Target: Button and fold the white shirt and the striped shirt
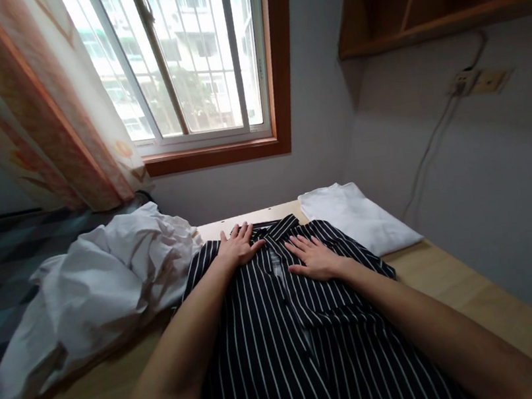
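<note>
A black shirt with white stripes (261, 333) lies spread on the wooden table (458, 277), its collar (283, 227) at the far end and its front opening running down the middle. My left hand (240, 247) rests flat on the shirt just left of the collar, fingers spread. Right of the opening, my right hand (315, 257) presses flat on the chest part, its fingers stretched out too. Small creases show in the cloth below my right hand. Neither hand grips anything. The shirt's lower end runs out of view.
Crumpled white cloth (102, 277) is heaped at the left, partly over the table edge. A folded white cloth (356, 219) lies at the far right. Beyond are a window (195, 57), a curtain (47, 105), a wall socket with a cord (463, 83) and a wooden shelf (445, 26).
</note>
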A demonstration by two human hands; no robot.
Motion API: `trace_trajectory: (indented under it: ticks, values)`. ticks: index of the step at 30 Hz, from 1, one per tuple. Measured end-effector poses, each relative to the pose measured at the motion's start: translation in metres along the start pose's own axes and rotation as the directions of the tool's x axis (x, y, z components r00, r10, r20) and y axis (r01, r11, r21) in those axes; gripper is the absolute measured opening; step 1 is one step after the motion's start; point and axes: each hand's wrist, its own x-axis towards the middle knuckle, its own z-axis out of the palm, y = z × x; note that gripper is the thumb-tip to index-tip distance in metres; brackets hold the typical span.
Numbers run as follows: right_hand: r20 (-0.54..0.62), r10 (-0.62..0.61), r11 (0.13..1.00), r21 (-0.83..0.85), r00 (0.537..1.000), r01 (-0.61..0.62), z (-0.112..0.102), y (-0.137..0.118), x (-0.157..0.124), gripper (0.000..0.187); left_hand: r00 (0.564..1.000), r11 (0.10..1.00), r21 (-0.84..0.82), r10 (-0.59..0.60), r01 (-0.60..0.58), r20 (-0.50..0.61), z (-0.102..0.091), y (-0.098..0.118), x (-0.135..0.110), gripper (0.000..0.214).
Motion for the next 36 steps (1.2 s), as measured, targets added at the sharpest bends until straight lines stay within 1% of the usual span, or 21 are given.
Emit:
trace_trajectory:
  ticks: [3,5,8,9,10,14,17,19,20,21,22,23,24,25,26,27,28,30,33,35,36]
  values:
    - [-0.021,0.022,1.0,-0.014,1.0,-0.022,0.001,-0.008,-0.015,0.083,0.999,0.999,0.009,-0.051,0.051,0.001,-0.006,0.004,-0.004,0.083]
    - [-0.024,0.039,0.999,-0.016,0.999,-0.039,0.002,-0.011,-0.019,0.083,0.999,0.999,0.022,-0.049,0.049,-0.022,-0.011,0.01,-0.013,0.083]
    - [-0.019,0.048,0.999,-0.004,0.999,-0.049,0.002,-0.011,-0.019,0.084,0.991,1.0,0.031,0.004,0.0,-0.131,-0.016,0.026,-0.041,0.082]
    - [-0.018,0.045,0.999,0.001,0.999,-0.045,0.002,-0.011,-0.018,0.083,0.989,0.999,0.022,0.028,-0.025,-0.142,-0.015,0.032,-0.053,0.081]
    - [-0.016,0.039,0.999,0.004,0.999,-0.039,0.002,-0.011,-0.017,0.083,0.991,0.999,0.007,0.049,-0.048,-0.125,-0.013,0.038,-0.066,0.082]
    - [-0.008,0.016,1.0,0.019,1.0,-0.016,0.004,-0.011,-0.014,0.079,0.996,0.995,-0.064,0.077,-0.074,0.041,0.0,0.051,-0.11,0.083]
    - [0.0,0.006,0.997,0.077,1.0,-0.006,0.001,-0.013,-0.012,0.076,0.995,0.993,-0.077,0.088,-0.084,0.049,0.004,0.053,-0.125,0.082]
    - [-0.018,-0.017,0.98,0.2,1.0,0.021,-0.006,-0.011,-0.013,0.067,0.993,0.992,-0.076,0.107,-0.103,0.051,0.003,0.053,-0.129,0.081]
    - [-0.061,-0.024,0.959,0.281,0.998,0.04,-0.011,-0.007,-0.013,0.062,0.992,0.991,-0.076,0.117,-0.112,0.057,0.001,0.053,-0.13,0.081]
    - [-0.133,-0.009,0.932,0.358,0.991,0.057,-0.017,-0.002,-0.015,0.057,0.99,0.99,-0.076,0.127,-0.122,0.065,0.0,0.053,-0.131,0.081]
    - [-0.225,0.039,0.906,0.42,0.974,0.061,-0.024,0.006,-0.018,0.051,0.988,0.988,-0.078,0.136,-0.13,0.072,-0.002,0.053,-0.132,0.081]
    - [-0.318,0.122,0.886,0.462,0.94,0.042,-0.03,0.015,-0.022,0.046,0.987,0.987,-0.081,0.145,-0.138,0.076,-0.003,0.053,-0.133,0.081]
    - [-0.39,0.226,0.874,0.487,0.892,-0.009,-0.036,0.026,-0.027,0.042,0.986,0.986,-0.085,0.151,-0.145,0.075,-0.003,0.053,-0.134,0.081]
    - [-0.429,0.335,0.863,0.497,0.839,-0.09,-0.041,0.038,-0.034,0.038,0.985,0.985,-0.088,0.155,-0.148,0.073,-0.003,0.052,-0.135,0.081]
    - [-0.438,0.427,0.849,0.494,0.791,-0.186,-0.044,0.049,-0.041,0.037,0.985,0.985,-0.092,0.156,-0.149,0.07,-0.003,0.051,-0.135,0.08]
    - [-0.424,0.497,0.833,0.478,0.757,-0.279,-0.045,0.061,-0.049,0.037,0.986,0.984,-0.096,0.154,-0.147,0.067,-0.002,0.05,-0.134,0.079]
    - [-0.399,0.539,0.82,0.448,0.742,-0.355,-0.045,0.07,-0.058,0.039,0.987,0.985,-0.101,0.149,-0.142,0.065,-0.001,0.049,-0.134,0.078]
    - [-0.345,0.563,0.817,0.369,0.751,-0.443,-0.04,0.083,-0.073,0.041,0.991,0.987,-0.112,0.118,-0.112,0.055,0.0,0.05,-0.131,0.076]
    - [-0.27,0.573,0.813,0.307,0.774,-0.495,-0.032,0.082,-0.086,0.036,0.995,0.988,-0.122,0.094,-0.097,-0.034,-0.004,0.064,-0.125,0.073]
    - [-0.219,0.565,0.808,0.34,0.796,-0.48,-0.03,0.072,-0.088,0.029,0.978,0.974,-0.145,0.156,-0.176,-0.136,-0.011,0.086,-0.121,0.073]
    - [-0.186,0.54,0.807,0.389,0.821,-0.443,-0.03,0.066,-0.087,0.026,0.962,0.957,-0.176,0.198,-0.231,-0.186,-0.015,0.1,-0.118,0.074]
